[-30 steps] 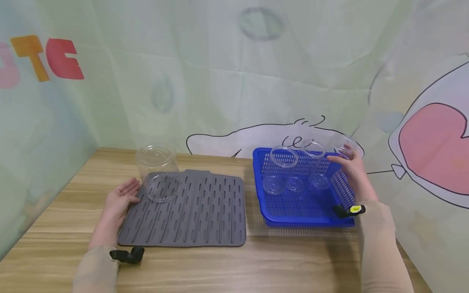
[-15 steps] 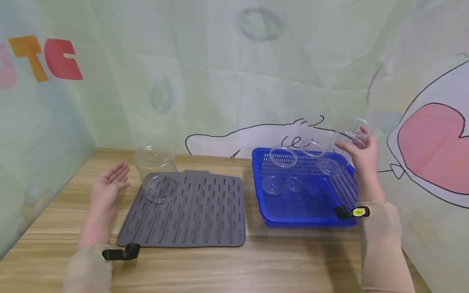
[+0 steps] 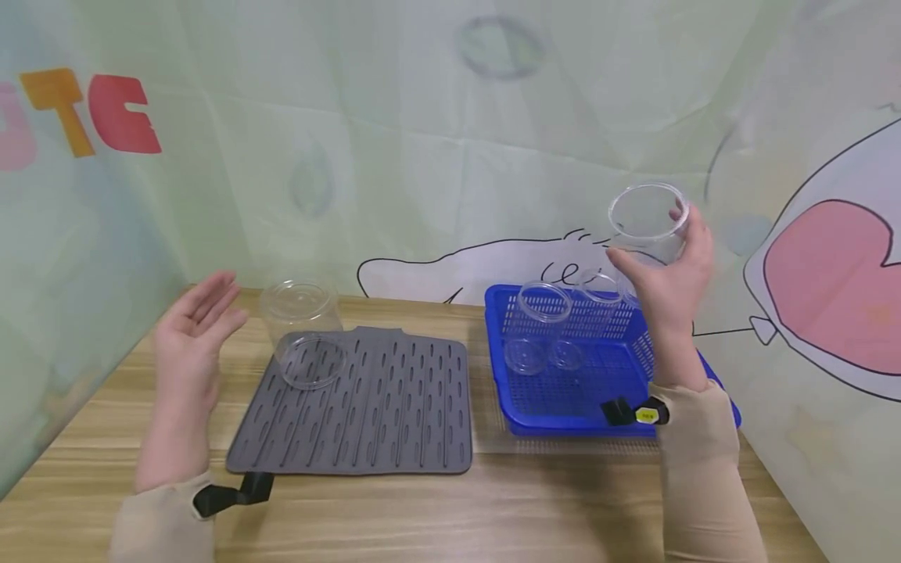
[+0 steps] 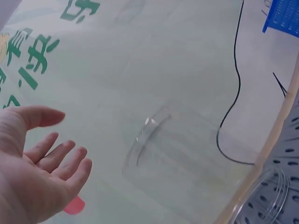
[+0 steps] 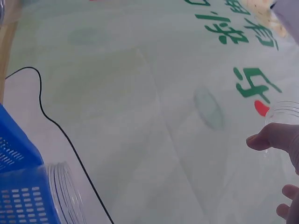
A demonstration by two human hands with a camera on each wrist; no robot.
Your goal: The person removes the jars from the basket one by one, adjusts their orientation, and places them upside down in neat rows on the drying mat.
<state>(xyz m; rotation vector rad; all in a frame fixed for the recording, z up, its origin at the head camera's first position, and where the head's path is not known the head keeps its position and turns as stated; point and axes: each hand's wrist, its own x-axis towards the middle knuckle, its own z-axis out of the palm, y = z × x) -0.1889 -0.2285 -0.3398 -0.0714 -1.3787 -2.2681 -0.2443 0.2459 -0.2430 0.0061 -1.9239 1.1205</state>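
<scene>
My right hand (image 3: 672,281) grips a clear plastic jar (image 3: 647,215) above the back right of the blue basket (image 3: 587,426), its round rim facing up. Part of that jar (image 5: 282,112) shows past the thumb in the right wrist view. On the back left of the grey drying mat (image 3: 380,414), another clear jar (image 3: 303,332) stands upside down. Beside it, to the left and apart from it, my left hand (image 3: 193,336) is raised with relaxed fingers and nothing in it. Two more clear jars, one on the left (image 3: 545,301) and one behind (image 3: 601,287), stand in the basket.
A wooden table (image 3: 352,516) lies under the mat and basket. Behind it hangs a printed cloth backdrop (image 3: 394,156), which also closes off both sides. The basket's raised rim stands right of the mat.
My right hand has lifted a jar up out of the basket, then brought it left, and the jar's rim now tips toward me. The left hand has moved left and up, away from the mat.
</scene>
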